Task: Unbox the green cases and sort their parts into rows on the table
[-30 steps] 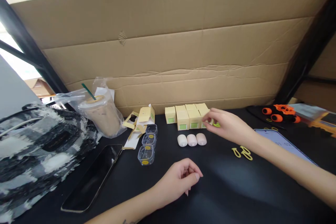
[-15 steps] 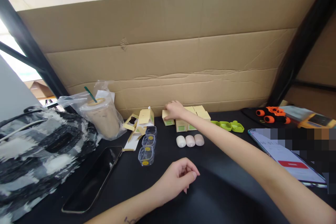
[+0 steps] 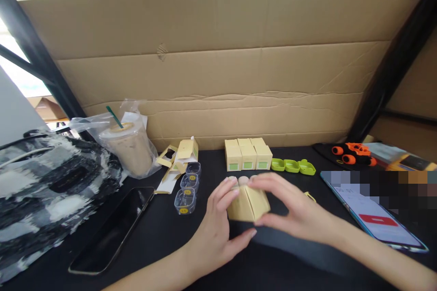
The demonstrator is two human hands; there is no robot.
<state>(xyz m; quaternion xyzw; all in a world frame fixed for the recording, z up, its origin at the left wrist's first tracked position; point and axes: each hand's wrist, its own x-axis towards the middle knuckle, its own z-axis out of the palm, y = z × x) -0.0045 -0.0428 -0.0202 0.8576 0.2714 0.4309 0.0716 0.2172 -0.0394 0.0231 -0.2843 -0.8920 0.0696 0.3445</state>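
A small pale-yellow cardboard box [image 3: 247, 204] is tilted above the black tabletop between my hands. My right hand [image 3: 290, 207] grips its right side, with fingers on top and thumb underneath. The fingertips of my left hand [image 3: 218, 223] are at the box's left edge, while its thumb is stretched out below, apart from the box. Just behind the box, the tops of three rounded pale pieces [image 3: 243, 180] show; the rest of them is hidden. Farther back stands a row of three similar boxes [image 3: 248, 154] with green labels.
Green lidded cups [image 3: 292, 166] lie right of the row. Clear plastic cups [image 3: 185, 201] and opened cartons [image 3: 187, 150] are left. A bagged iced drink [image 3: 128, 150], a dark phone [image 3: 112, 232], a lit phone [image 3: 375, 218] and an orange toy [image 3: 355, 152] stand around. Cardboard [image 3: 218, 68] walls the back.
My right hand has come back from the row of boxes with one box in it. My left hand has opened from its curled pose and moved up beside that box.
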